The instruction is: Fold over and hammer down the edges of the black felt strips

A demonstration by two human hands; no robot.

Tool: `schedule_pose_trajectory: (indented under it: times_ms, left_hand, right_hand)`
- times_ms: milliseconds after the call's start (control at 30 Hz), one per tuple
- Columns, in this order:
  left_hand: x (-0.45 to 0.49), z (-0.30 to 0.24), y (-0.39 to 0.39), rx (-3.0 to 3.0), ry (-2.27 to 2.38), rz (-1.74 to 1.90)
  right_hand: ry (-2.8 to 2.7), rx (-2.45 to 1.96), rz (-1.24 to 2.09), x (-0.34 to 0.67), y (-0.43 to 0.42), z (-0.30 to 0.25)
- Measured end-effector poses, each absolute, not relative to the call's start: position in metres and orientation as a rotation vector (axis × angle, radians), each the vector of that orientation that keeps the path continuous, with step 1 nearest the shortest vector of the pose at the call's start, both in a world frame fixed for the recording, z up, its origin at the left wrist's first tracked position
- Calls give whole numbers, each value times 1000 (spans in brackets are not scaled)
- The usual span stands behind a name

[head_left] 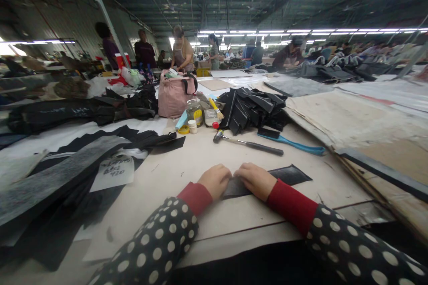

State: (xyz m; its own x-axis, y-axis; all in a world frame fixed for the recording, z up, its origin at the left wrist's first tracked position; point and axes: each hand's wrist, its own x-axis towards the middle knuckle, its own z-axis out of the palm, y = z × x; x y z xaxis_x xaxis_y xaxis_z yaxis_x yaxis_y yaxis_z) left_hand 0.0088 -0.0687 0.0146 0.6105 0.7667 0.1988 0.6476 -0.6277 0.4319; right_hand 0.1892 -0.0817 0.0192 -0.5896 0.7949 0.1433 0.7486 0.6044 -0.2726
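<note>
Evidently both hands are on the black strip (293, 175): the left hand (216, 180) has its curled fingers at the left end, the right hand (257, 181) covers the middle; whether they pinch it or merely press, one cannot tell. The strip lies on the near part of the table (167, 182), its right end uncovered. Uneven pressure could skew or crease it. Just beyond, the hammer (249, 143) and blue brush (294, 142) might be knocked by a wide sweep. Farther off, a bump could tip the jar (198, 118) or slide the loose pile (250, 106).
</note>
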Motion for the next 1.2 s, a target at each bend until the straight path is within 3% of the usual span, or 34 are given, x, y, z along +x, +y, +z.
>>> schedule_pose_trajectory:
  times_ms: [600,900,1200]
  left_hand:
    - [16,21,-75,3012,1001,72]
    - [15,42,-83,3026,998,-188]
    - [29,43,-87,2958,1183,-60]
  right_hand:
    - [-2800,-1356,-277,172,-96,19]
    - [-2514,-1463,-471,160,-110,-3]
    - [-2571,-1538,-252,168,-115,8]
